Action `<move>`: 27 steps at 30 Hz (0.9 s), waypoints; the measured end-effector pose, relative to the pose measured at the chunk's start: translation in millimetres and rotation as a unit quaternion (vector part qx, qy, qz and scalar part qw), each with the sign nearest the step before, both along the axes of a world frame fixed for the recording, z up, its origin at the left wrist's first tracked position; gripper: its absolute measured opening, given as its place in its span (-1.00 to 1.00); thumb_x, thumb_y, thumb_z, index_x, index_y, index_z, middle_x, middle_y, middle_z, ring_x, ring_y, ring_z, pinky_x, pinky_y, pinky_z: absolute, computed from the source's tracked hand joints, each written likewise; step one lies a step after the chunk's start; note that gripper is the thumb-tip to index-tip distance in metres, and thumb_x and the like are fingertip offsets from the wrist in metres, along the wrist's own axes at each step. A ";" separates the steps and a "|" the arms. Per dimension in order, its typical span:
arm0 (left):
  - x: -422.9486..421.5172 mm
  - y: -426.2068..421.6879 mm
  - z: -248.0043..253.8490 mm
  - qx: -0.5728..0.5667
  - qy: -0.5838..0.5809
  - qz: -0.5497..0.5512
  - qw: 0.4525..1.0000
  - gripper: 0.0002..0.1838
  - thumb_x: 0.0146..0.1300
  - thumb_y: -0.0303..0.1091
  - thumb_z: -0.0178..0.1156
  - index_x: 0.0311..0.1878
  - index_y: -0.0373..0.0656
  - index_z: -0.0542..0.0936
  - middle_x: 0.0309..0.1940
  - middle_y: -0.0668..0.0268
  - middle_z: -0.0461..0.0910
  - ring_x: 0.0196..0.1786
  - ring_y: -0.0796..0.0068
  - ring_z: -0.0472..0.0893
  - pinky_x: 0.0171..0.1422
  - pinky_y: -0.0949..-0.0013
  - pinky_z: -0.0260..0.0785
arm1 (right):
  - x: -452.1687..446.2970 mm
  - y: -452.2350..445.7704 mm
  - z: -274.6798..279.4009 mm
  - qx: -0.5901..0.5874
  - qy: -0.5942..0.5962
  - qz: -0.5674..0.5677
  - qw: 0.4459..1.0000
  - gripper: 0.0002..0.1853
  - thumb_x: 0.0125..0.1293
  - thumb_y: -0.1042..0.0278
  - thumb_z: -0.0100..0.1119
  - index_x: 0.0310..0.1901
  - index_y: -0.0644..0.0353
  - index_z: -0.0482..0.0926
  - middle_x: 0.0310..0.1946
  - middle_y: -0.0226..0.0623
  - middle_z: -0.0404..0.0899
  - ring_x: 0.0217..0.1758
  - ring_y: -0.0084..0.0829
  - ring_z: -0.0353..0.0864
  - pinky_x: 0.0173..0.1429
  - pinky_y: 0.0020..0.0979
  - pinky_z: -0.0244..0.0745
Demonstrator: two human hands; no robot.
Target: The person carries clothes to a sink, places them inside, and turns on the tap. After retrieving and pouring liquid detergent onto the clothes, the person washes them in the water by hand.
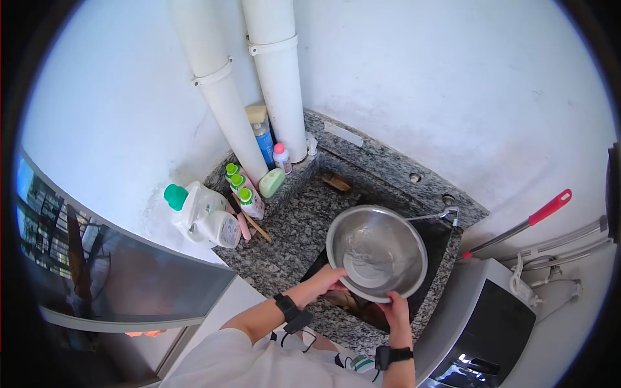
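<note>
A round stainless steel basin [414,265] with a little clear water in its bottom is held over the dark sink [442,249]. My left hand [328,280] grips its rim at the lower left, fingers partly tucked beneath. At the near edge, my right hand [394,310] is closed on the rim with the thumb on top. The basin looks slightly tilted. Behind it, the faucet [446,215] reaches in from the right, its spout close to the basin's far rim. Something brownish, partly hidden, lies in the sink below my left hand.
Speckled granite counter [288,239] surrounds the sink. Left stand a white detergent jug [206,210], several green-capped bottles [251,202] and a green soap bar [272,183]. White pipes [278,84] rise behind. Right are a grey-black appliance [482,323] and a red-handled tool [550,207].
</note>
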State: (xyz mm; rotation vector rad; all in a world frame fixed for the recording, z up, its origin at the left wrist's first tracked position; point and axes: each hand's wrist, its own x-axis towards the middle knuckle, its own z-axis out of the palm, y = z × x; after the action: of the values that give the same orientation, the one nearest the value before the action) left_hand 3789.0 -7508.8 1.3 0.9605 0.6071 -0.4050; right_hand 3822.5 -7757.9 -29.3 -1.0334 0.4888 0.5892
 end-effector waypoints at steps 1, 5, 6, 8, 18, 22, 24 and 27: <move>6.1 7.2 -7.8 0.009 0.014 -0.001 1.000 -0.56 0.14 -0.41 0.13 0.14 -0.23 0.44 -0.15 0.20 0.63 -0.19 0.31 0.68 -0.17 0.32 0.63 | 8.3 5.0 -7.5 -0.009 0.005 -0.007 1.000 -0.62 0.20 0.55 0.00 0.07 0.41 0.36 -0.03 -0.06 0.49 0.03 -0.09 0.54 0.05 0.03 0.59; 47.4 -4.0 15.0 0.025 -0.048 -0.017 0.998 -0.57 0.13 -0.38 0.14 0.09 -0.31 0.45 -0.18 0.18 0.62 -0.23 0.36 0.66 -0.17 0.32 0.60 | 42.2 -7.0 -5.2 -0.005 -0.020 -0.035 0.999 -0.71 0.20 0.52 0.02 -0.03 0.42 0.41 -0.10 -0.07 0.51 -0.05 -0.10 0.57 0.00 0.00 0.59; 53.5 -11.5 14.7 0.019 -0.065 -0.026 0.997 -0.55 0.13 -0.38 0.16 0.10 -0.35 0.44 -0.18 0.16 0.62 -0.23 0.35 0.66 -0.18 0.33 0.61 | 44.4 -15.0 -0.4 -0.004 -0.021 -0.055 0.998 -0.72 0.19 0.51 0.02 -0.06 0.42 0.42 -0.10 -0.07 0.51 -0.06 -0.12 0.57 -0.01 -0.03 0.60; 54.4 -27.5 8.5 0.017 -0.056 -0.051 0.997 -0.54 0.13 -0.39 0.17 0.11 -0.34 0.43 -0.18 0.17 0.61 -0.22 0.34 0.66 -0.20 0.35 0.62 | 36.2 -31.8 7.0 0.000 -0.032 -0.074 0.997 -0.72 0.17 0.52 0.02 -0.07 0.42 0.43 -0.08 -0.07 0.52 -0.04 -0.16 0.58 -0.01 -0.06 0.60; 34.3 11.2 7.8 0.021 -0.011 0.011 1.000 -0.59 0.14 -0.39 0.15 0.07 -0.33 0.48 -0.19 0.14 0.63 -0.28 0.33 0.68 -0.24 0.37 0.62 | 30.6 10.7 8.1 -0.022 -0.046 -0.027 0.998 -0.55 0.16 0.54 0.06 0.14 0.31 0.35 -0.05 -0.13 0.52 -0.04 -0.19 0.58 -0.08 -0.07 0.62; 60.2 -23.9 15.3 0.003 -0.053 -0.034 0.998 -0.59 0.13 -0.41 0.17 0.08 -0.27 0.49 -0.20 0.19 0.62 -0.28 0.33 0.67 -0.24 0.33 0.62 | 34.9 -19.5 31.4 -0.047 -0.064 -0.101 0.992 -0.66 0.16 0.54 0.03 0.00 0.41 0.43 -0.12 -0.08 0.54 -0.07 -0.15 0.59 -0.06 -0.05 0.62; 52.5 -31.8 -1.1 -0.024 -0.048 -0.055 0.997 -0.59 0.13 -0.40 0.19 0.09 -0.23 0.50 -0.19 0.17 0.62 -0.27 0.31 0.67 -0.24 0.31 0.62 | 23.0 -39.1 19.8 -0.052 -0.024 -0.084 0.995 -0.69 0.17 0.54 0.03 -0.03 0.44 0.45 -0.11 -0.05 0.55 -0.04 -0.13 0.59 -0.04 -0.03 0.62; 17.5 -23.7 5.7 -0.013 0.001 -0.052 0.999 -0.62 0.17 -0.39 0.21 0.07 -0.28 0.50 -0.17 0.15 0.63 -0.23 0.31 0.67 -0.20 0.33 0.62 | -5.5 -24.6 35.1 -0.064 0.002 -0.056 0.996 -0.70 0.20 0.53 0.04 -0.02 0.43 0.45 -0.10 -0.05 0.55 -0.01 -0.13 0.59 -0.03 -0.01 0.62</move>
State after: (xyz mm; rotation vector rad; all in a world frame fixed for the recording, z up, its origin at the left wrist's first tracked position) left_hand 3806.5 -7532.5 7.1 0.9690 0.5538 -0.5050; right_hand 3816.9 -7782.6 5.9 -1.1196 0.5894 0.4655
